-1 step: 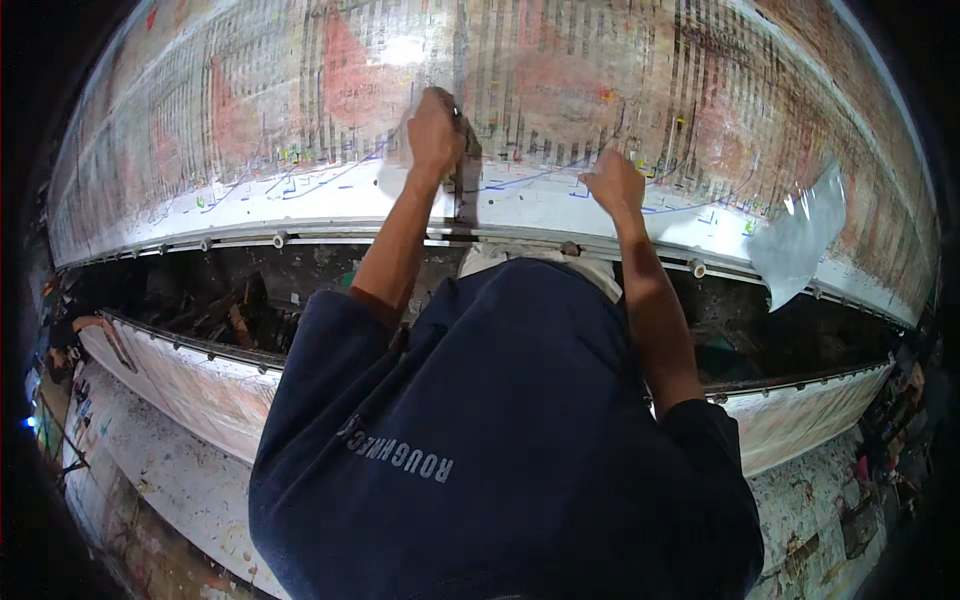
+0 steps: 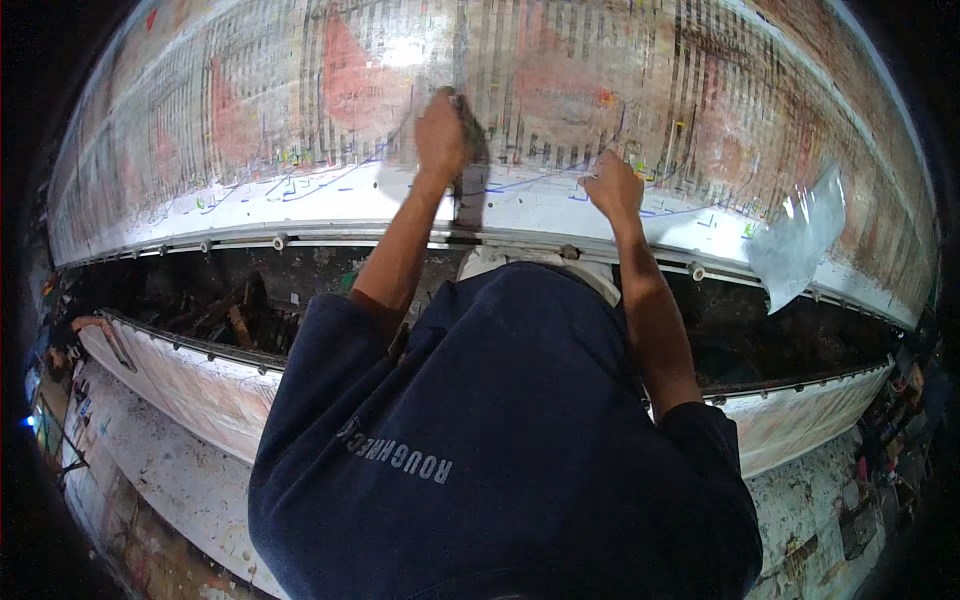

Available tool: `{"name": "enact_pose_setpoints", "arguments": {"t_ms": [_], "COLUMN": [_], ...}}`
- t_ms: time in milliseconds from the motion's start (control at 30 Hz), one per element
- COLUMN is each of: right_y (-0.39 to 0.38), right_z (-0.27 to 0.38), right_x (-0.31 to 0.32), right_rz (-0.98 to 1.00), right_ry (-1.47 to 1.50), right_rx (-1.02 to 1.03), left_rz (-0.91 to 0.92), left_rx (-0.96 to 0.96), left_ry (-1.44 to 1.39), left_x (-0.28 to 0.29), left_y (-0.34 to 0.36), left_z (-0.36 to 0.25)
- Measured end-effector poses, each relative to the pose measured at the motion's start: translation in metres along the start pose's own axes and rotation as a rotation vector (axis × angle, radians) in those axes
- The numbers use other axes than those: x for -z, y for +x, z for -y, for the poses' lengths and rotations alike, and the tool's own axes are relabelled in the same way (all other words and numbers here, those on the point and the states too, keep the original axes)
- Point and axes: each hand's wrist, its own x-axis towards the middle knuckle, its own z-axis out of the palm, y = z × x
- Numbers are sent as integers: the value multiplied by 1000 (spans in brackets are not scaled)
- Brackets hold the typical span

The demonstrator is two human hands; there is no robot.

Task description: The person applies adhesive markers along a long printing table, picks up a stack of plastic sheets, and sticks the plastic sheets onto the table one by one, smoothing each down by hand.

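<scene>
My left hand (image 2: 442,140) is closed just above the long printing table (image 2: 280,203), beside a dark seam that runs across the top. What its fingers hold, if anything, is hidden, and a dark shadow falls to its right. My right hand (image 2: 614,188) is farther right, low over the white near strip of the table. Its fingers are bent and pressed together, and I cannot make out anything in them. Blue, green and yellow pen marks, dark stripes and faded red stains cover the tabletop around both hands.
A crumpled clear plastic sheet (image 2: 798,240) hangs over the near edge at the right. Along that edge runs a metal rail with round stops (image 2: 280,242). Behind me stands a second long table (image 2: 190,385), with wood scraps (image 2: 240,322) in the dark gap between.
My left hand has shifted slightly to the right, and its shadow has moved with it. My right hand stays in nearly the same place.
</scene>
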Motion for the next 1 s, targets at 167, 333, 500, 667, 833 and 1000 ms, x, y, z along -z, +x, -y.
{"name": "enact_pose_setpoints", "arguments": {"t_ms": [167,333,500,667,833,1000], "right_y": [-1,-10,-10,-11,-9,-14], "right_z": [-3,10,12,14,-6,-165], "right_x": [-11,2,-5,-4,2,-18], "right_rz": [-99,-34,-85,-31,-51,-330], "right_ry": [100,60,45,73,210,880], "right_rx": [-72,-81,-91,-118,36,171], "left_rz": [237,20,143,217,162,83], "left_rx": [-230,-307,-247,-225,-241,-244], "left_ry": [146,126,254,308,383,444], "left_x": [-43,-54,-67,-66,-69,-91], "left_y": [7,86,100,102,101,89], "left_z": [-85,-95,-94,-104,-103,-114]}}
